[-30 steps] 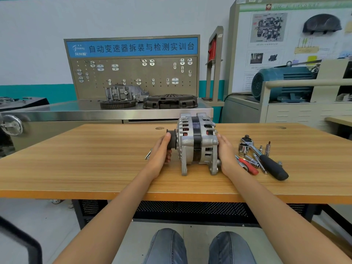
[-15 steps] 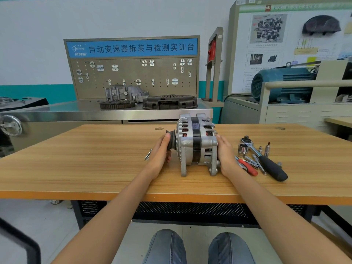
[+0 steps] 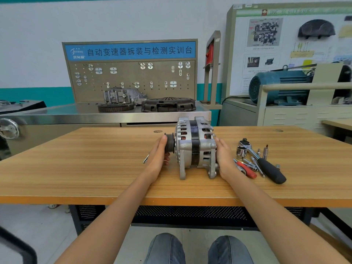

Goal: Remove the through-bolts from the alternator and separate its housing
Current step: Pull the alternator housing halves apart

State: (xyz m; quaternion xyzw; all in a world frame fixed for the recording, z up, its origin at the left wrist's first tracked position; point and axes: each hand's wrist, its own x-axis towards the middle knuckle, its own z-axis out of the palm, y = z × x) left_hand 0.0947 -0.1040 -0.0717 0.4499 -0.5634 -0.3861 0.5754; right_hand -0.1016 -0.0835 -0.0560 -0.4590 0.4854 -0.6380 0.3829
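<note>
Wooden table (image 3: 95, 168): alternator (image 3: 196, 147) upright, axis sideways, pulley (image 3: 170, 142) left.

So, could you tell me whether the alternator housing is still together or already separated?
Still together: the alternator stands on its mounting lugs on the table, both silver halves closed against the dark centre band, no gap visible.
</note>
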